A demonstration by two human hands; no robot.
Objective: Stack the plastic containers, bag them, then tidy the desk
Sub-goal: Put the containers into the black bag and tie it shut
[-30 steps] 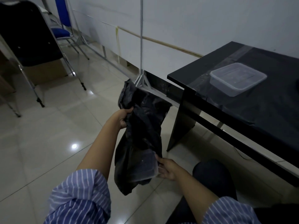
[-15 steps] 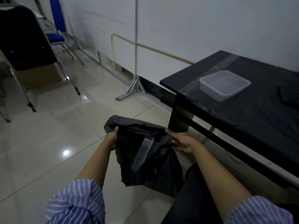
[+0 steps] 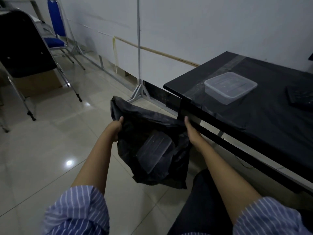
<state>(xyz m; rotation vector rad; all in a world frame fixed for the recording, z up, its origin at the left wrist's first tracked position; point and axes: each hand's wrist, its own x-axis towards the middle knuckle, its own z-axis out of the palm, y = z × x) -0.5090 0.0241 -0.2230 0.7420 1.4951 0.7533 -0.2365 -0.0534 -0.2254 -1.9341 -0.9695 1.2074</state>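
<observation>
A black plastic bag (image 3: 162, 170) hangs over the floor in front of me with its mouth held wide. My left hand (image 3: 116, 127) grips the left side of the rim and my right hand (image 3: 190, 128) grips the right side. Inside the bag lies a clear plastic container (image 3: 155, 152), tilted. Another clear plastic container (image 3: 230, 86) stands upside down on the black desk (image 3: 271, 126) to the right, near its left end.
A dark flat object (image 3: 299, 97) lies on the desk right of the container. A black chair (image 3: 22, 48) and a blue chair (image 3: 54, 36) stand at the left on the tiled floor. A metal stand (image 3: 138, 89) rises by the white wall.
My right hand let go of the container, which dropped into the bag, and took the bag's right rim. Both hands have since pulled the mouth wider.
</observation>
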